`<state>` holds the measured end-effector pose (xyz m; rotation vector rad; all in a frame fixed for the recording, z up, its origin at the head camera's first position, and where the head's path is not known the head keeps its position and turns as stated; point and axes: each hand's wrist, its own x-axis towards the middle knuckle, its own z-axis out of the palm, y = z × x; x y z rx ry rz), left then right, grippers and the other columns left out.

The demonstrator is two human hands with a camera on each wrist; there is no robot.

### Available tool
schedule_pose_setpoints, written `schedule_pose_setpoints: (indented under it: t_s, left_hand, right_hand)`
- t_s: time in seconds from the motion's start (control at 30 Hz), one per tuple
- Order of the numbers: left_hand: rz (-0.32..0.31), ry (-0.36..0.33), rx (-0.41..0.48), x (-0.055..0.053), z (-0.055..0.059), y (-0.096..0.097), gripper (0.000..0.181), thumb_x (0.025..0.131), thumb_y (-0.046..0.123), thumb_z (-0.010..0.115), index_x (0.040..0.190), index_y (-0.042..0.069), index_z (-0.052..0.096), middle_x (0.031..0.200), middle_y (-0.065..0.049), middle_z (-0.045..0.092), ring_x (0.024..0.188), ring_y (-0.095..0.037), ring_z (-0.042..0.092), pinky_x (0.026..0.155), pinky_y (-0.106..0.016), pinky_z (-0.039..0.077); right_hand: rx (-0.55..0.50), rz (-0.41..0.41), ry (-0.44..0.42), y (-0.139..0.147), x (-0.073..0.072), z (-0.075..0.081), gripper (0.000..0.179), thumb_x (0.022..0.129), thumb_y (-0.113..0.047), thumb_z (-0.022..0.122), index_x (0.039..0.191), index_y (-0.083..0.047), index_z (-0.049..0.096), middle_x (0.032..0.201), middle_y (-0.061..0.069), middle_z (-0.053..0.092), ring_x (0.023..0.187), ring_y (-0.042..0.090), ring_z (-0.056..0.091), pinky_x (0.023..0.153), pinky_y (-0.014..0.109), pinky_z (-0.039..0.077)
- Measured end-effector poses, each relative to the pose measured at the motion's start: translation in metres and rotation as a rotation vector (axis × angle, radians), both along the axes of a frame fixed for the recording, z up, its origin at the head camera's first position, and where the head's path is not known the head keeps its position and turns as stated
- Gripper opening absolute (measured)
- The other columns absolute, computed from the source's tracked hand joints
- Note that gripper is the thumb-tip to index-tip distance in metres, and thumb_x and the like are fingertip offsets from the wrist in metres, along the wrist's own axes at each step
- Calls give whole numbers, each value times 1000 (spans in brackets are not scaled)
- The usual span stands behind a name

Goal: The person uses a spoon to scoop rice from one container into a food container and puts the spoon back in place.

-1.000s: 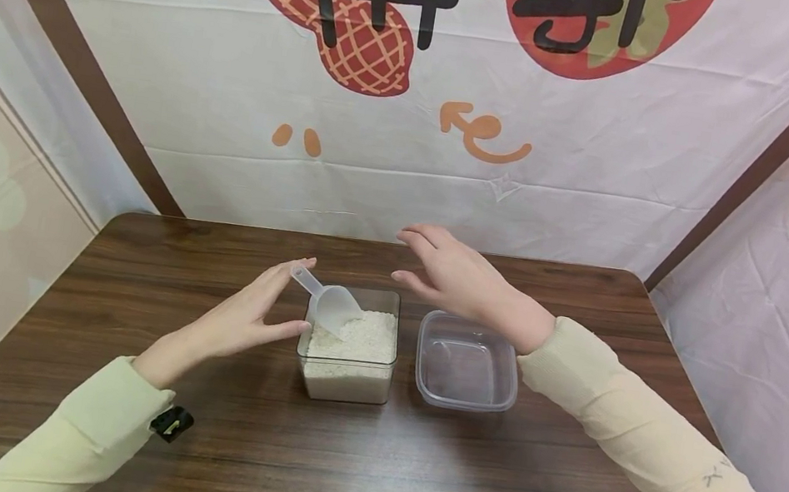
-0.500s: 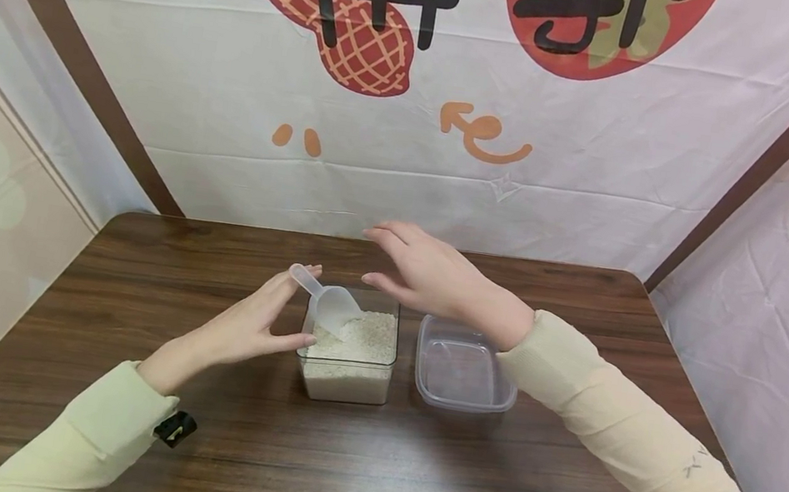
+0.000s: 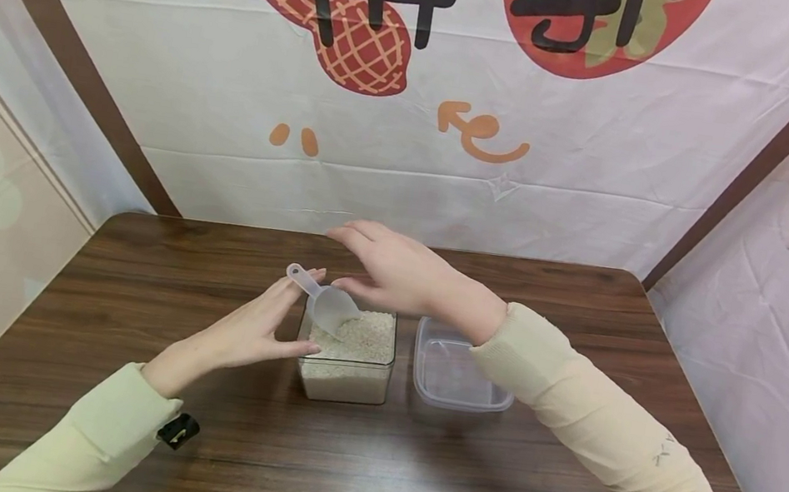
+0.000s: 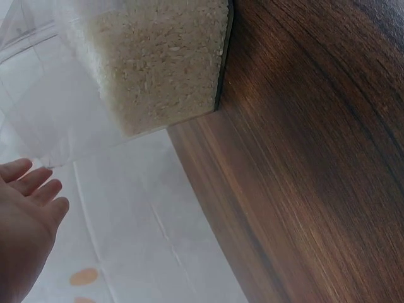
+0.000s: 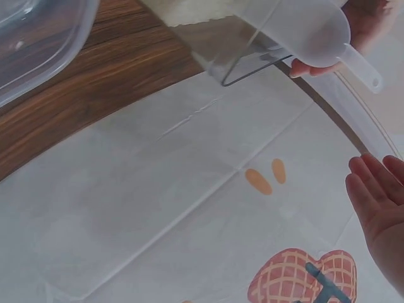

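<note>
A clear square container [image 3: 345, 382] of white rice [image 3: 366, 339] stands on the table. In it leans a translucent plastic scoop [image 3: 333, 309], its bowl in the rice and its handle sticking up over the left rear rim. My left hand [image 3: 246, 334] is at the container's left side, thumb at the front left of the rim and fingers stretched along the side behind the handle. Above the container's rear edge hovers my right hand [image 3: 398, 272], fingers extended and nothing in it. In the right wrist view the scoop [image 5: 315, 31] points its handle toward that hand [image 5: 382, 208].
A second clear plastic tub [image 3: 459, 402] sits to the right of the rice container, partly covered by my right forearm. The dark wooden table [image 3: 363, 469] ends at a printed white cloth wall [image 3: 401, 197] behind.
My right hand has moved left, from over the area behind the tub to above the rice container near the scoop's handle. My left hand has shifted slightly closer to the container.
</note>
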<state>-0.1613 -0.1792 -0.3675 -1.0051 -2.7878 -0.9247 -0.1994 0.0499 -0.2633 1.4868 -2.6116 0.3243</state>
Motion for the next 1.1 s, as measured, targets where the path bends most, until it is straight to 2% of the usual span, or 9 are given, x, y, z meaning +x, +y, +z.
schedule_pose_setpoints:
  t_s: [0.2,0.53,0.73,0.9,1.1]
  left_hand:
    - [-11,-1,3,0,0,3,89,78,41,69,144,8,20,147,-10,25,134,-27,21,102,-49,29]
    - [-37,29,-10,-1,-2,6,90,78,39,70,145,10,17,145,-14,26,132,-33,24,101,-51,29]
    - [-9,5,-29,0,-3,7,93,76,42,71,145,12,16,146,-13,25,134,-31,22,103,-49,28]
    - [3,-1,-32,0,-3,8,100,74,42,73,146,11,11,148,-16,18,134,-31,20,103,-50,28]
    - [-7,11,-30,-1,-4,9,95,74,41,73,143,10,17,147,-14,21,134,-29,21,103,-48,28]
  right_hand:
    - [-7,24,-19,-10,0,1,51,89,-30,57,133,-7,43,128,2,48,120,13,44,98,25,36]
    - [-25,73,-60,-22,-2,-3,48,88,-21,60,131,-6,46,124,2,52,109,10,50,93,19,37]
    - [-41,83,-93,-28,-3,-6,46,88,-18,59,131,-5,47,122,3,54,102,10,53,89,18,39]
    - [-45,97,-134,-33,-3,-10,43,89,-13,58,130,-3,48,123,5,53,105,11,53,89,17,39]
    - [-59,143,-146,-37,-4,-14,41,87,-4,57,128,-2,50,123,6,54,105,12,54,88,16,40]
